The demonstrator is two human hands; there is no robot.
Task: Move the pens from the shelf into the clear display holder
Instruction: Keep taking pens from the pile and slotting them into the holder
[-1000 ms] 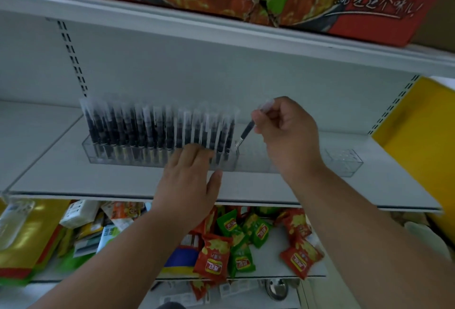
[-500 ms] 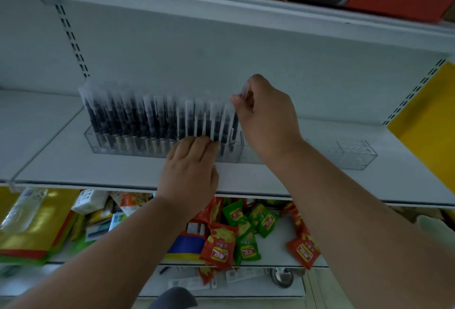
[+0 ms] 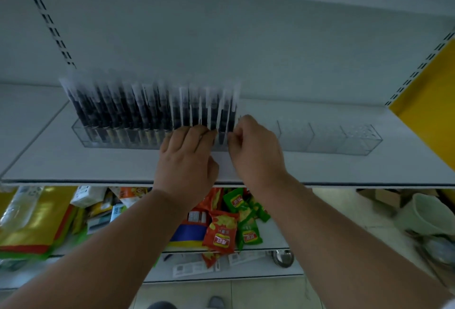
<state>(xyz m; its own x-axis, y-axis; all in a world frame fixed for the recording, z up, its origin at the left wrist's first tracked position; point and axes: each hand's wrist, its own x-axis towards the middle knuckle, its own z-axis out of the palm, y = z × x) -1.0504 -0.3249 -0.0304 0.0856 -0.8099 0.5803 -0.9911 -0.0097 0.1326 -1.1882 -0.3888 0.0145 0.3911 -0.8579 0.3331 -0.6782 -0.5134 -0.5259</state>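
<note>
A long clear display holder stands on the white shelf. Its left half is packed with several upright black pens in clear sleeves; its right compartments hold nothing. My left hand rests with its fingers laid over the holder's front wall, below the pens. My right hand is just to its right, fingers curled, with the fingertips pinching the lower part of the rightmost pen, which stands in the holder.
A yellow panel closes the shelf on the right. Below it, a lower shelf holds red and green snack packets and yellow bags. A white bucket sits on the floor at the right.
My right hand has brought the pen left and down into the holder at the end of the row, then slid down to its lower part. My left hand has stayed on the holder's front.
</note>
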